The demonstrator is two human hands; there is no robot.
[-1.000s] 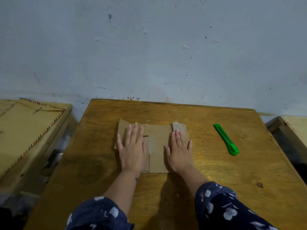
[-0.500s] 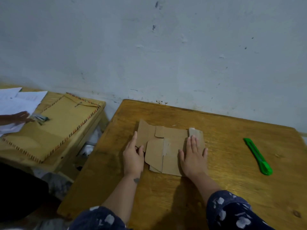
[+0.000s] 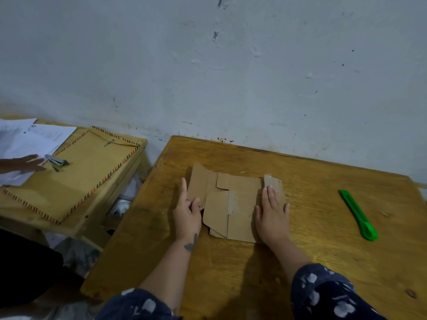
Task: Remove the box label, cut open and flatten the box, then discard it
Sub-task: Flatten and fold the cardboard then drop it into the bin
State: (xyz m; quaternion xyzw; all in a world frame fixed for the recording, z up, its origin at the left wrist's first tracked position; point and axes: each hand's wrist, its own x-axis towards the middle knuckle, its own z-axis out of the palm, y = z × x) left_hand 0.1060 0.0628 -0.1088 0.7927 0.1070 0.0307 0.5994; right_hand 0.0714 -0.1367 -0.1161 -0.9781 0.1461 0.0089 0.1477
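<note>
Since a second earlier the left hand (image 3: 186, 215) had slid off the top of the flattened cardboard box (image 3: 233, 204) to its left edge, and the view had swung left, bringing a second table into sight. The left hand's thumb and curled fingers looked to pinch the left edge of the cardboard, the index finger stretched forward along it; this seemed a grip for lifting the sheet, though whether it had closed firmly could not be told. The right hand (image 3: 271, 212) lay flat and spread, palm down on the right part of the box, likely to keep the folded flaps pressed down and stop the sheet sliding while the other hand took hold. The box rested between the two hands on the wooden table (image 3: 300, 262), its panels lying nearly flat, so the cutting and flattening appeared done and only discarding remained.

Well to the right of the right hand lay the green utility knife (image 3: 358, 215), set aside and untouched. Far to the left of the left hand, on the neighbouring table (image 3: 87, 211), another person's hand (image 3: 25, 162) rested by a stapler (image 3: 56, 161), white papers (image 3: 32, 139) and a large brown envelope (image 3: 76, 174).
</note>
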